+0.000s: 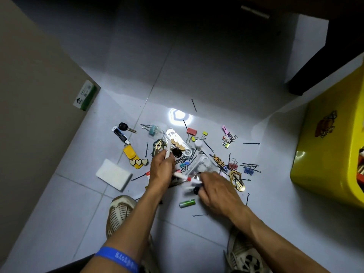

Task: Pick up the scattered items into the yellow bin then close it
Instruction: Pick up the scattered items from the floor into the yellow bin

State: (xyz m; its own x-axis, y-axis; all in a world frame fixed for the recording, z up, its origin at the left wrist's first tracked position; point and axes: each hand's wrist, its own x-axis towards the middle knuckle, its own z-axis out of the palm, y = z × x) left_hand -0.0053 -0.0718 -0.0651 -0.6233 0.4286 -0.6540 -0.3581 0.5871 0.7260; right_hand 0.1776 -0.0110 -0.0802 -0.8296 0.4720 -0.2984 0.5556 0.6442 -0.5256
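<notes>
clips (191,131), key (126,127), battery (187,203) on tiled floor (197,75)

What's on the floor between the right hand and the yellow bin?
In the head view, a gold hair clip and black bobby pins lie between the right hand and the yellow bin.

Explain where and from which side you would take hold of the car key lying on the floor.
Grip the car key by its black head, coming from above with finger and thumb across it. The head is thicker than the thin flat blade, and bare floor around it leaves room, though a tube lies close beside it.
</notes>
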